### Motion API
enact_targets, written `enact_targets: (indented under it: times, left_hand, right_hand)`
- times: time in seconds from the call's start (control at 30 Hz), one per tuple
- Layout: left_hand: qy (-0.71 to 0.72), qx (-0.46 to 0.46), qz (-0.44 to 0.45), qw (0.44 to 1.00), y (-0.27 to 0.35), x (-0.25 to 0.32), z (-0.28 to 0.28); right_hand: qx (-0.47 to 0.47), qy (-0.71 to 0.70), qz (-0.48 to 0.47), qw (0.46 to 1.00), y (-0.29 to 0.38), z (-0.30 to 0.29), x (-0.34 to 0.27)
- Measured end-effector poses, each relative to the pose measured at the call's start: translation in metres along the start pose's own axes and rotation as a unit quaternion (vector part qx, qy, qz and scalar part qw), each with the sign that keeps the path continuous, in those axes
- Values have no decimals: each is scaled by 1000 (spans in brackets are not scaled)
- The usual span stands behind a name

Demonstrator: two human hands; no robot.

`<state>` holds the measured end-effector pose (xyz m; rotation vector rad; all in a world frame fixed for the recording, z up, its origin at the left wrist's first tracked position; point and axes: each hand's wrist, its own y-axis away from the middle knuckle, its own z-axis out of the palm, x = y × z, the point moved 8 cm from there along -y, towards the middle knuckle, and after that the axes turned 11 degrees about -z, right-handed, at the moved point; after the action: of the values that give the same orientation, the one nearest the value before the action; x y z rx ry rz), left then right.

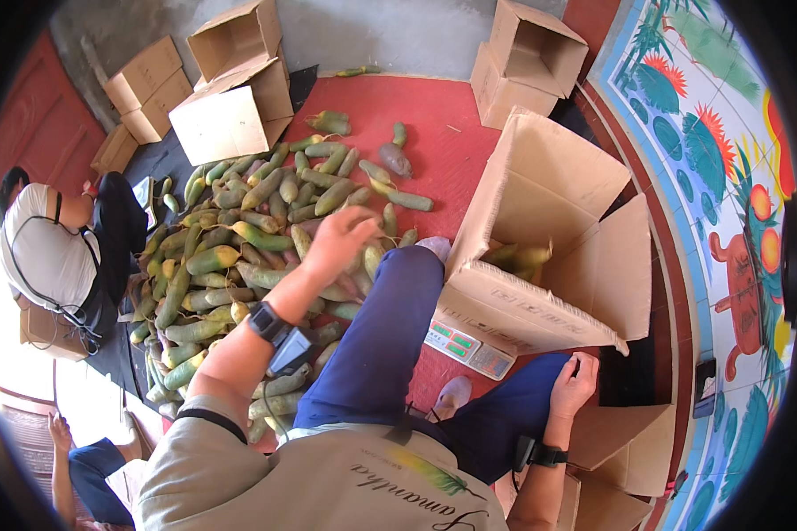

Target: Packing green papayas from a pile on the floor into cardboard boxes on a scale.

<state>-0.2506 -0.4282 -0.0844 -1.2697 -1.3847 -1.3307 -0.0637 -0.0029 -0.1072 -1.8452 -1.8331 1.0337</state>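
My left hand (342, 242) is over the right part of a large heap of green radishes (239, 259), its fingers bent and apart. I see nothing held in it; a radish (372, 259) lies just below the fingertips. My right hand (573, 385) rests on my right knee, loosely curled with nothing visible in it. Between the two hands, an open cardboard box (558, 212) stands tilted on a digital scale (468, 348) with a lit green display. Several radishes (518, 259) lie inside the box, partly hidden by its front wall.
Cardboard boxes stand at the back left (232, 99), back right (528, 63) and by my right side (627, 451). A few loose radishes (408, 199) lie on the red floor (432, 133). One person (53, 245) sits at the left; another person's leg (96, 474) shows lower left.
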Motion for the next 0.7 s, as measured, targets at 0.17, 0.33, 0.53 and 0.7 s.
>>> enact_targets:
  times: [0.17, 0.33, 0.53, 0.7]
  left_hand:
    - [-138, 67, -97, 983, 5, -106, -68]
    - [-412, 5, -55, 910, 1, -283, -102]
    - [-532, -152, -156, 818, 44, -378, -84]
    - [-523, -202, -169, 810, 65, -425, -67]
  right_hand:
    - [-10, 1, -5, 1000, -1, 1, -3]
    - [-28, 0, -12, 1000, -2, 8, -3]
    - [-51, 16, -9, 999, -1, 9, -1]
    - [-65, 20, -32, 997, -3, 10, -4]
